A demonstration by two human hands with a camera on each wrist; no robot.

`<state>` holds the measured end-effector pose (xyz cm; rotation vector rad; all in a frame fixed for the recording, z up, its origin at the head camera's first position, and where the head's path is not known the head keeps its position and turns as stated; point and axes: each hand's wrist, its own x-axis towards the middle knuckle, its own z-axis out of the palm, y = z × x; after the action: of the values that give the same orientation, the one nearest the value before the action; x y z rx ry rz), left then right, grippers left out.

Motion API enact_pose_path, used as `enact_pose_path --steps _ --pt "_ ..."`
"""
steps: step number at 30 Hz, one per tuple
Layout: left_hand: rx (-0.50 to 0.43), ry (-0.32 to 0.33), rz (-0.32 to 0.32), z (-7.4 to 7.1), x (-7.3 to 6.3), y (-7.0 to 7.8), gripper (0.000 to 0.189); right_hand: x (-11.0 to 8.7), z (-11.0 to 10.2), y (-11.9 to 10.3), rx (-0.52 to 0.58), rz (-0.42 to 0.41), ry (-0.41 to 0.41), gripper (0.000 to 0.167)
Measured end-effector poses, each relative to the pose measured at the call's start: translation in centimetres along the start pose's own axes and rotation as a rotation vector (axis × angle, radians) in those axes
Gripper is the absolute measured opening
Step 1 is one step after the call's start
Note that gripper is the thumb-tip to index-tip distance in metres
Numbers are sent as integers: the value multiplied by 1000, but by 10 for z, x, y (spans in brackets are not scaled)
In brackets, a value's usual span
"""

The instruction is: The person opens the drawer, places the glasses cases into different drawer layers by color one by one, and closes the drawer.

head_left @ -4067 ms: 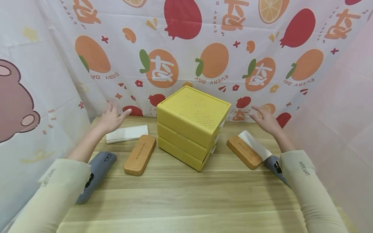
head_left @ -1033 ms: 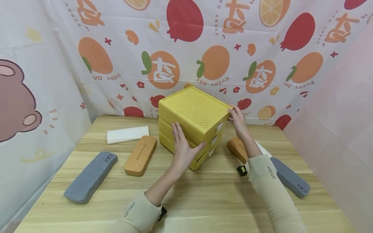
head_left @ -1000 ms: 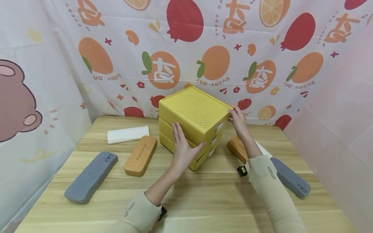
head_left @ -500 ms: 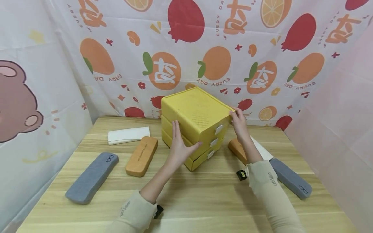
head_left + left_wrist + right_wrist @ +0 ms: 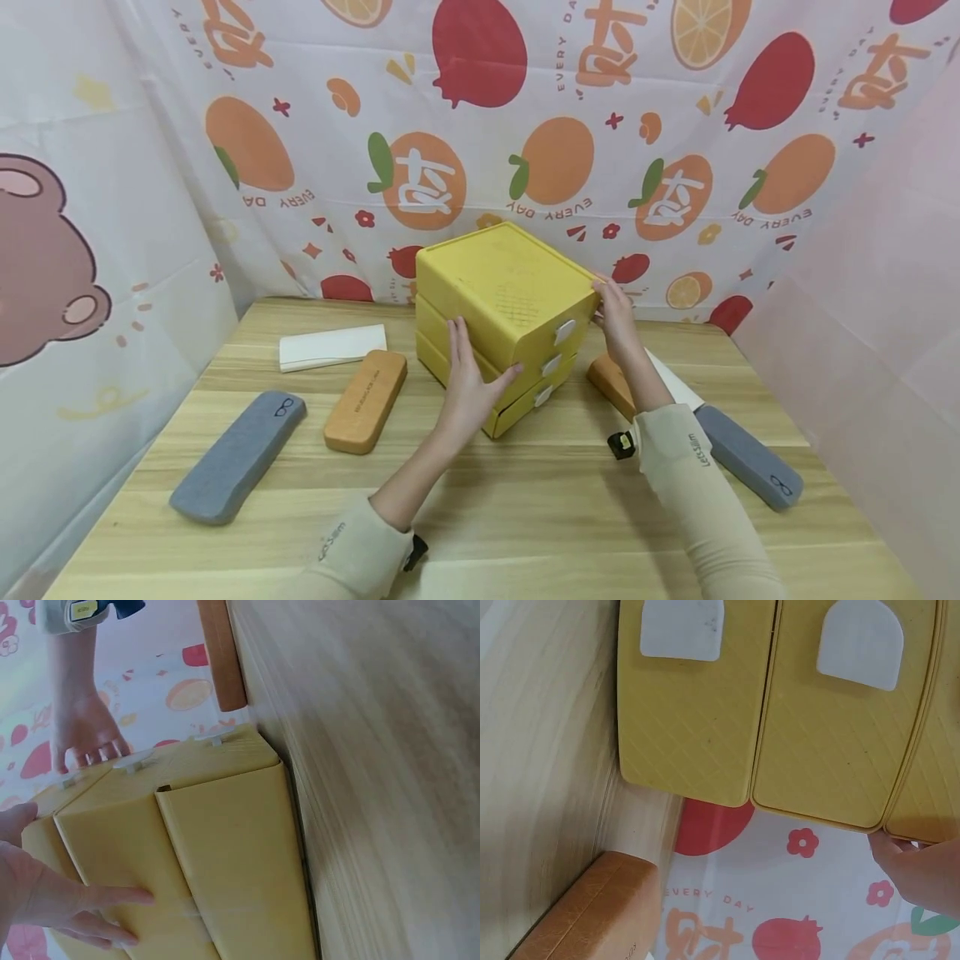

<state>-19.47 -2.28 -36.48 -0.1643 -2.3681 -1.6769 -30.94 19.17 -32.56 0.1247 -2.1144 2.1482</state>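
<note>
The three-drawer yellow box [image 5: 506, 279] looks like hard, matt plastic, smooth on its sides, with a scuffed, cross-hatched patch on top; its drawer fronts carry a shallow raised lattice. The rounded white drawer handles [image 5: 861, 645] look like smooth plastic with little shine. The long orange-brown case [image 5: 366, 402] and its orange-brown twin [image 5: 592, 915] have a leather-like skin, finely creased up close. The long blue-grey case [image 5: 238, 458] appears fabric-covered, soft and matt. The flat white case [image 5: 332, 347] is smooth; its material is unclear. The pale table [image 5: 525, 525] shows streaked wood grain, and the fruit-printed white curtain [image 5: 480, 187] is thin, creased cloth.
</note>
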Motion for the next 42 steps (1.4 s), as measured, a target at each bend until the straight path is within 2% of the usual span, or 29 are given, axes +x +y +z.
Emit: enact_pose_path --steps 13,23,28,36,42 --pt "27 -21 7 -3 3 0 107 -1 3 0 14 -6 25 43" --pt "52 -105 32 -18 11 -5 107 -9 8 -2 1 -17 95 41" --pt "65 -139 22 -27 16 -6 106 -14 10 -2 -10 -31 98 40" --pt "36 -161 29 -37 20 -7 102 -23 10 -1 -47 -45 81 42" --pt "-40 -154 31 -37 20 -8 99 -28 7 -2 -56 -48 51 43"
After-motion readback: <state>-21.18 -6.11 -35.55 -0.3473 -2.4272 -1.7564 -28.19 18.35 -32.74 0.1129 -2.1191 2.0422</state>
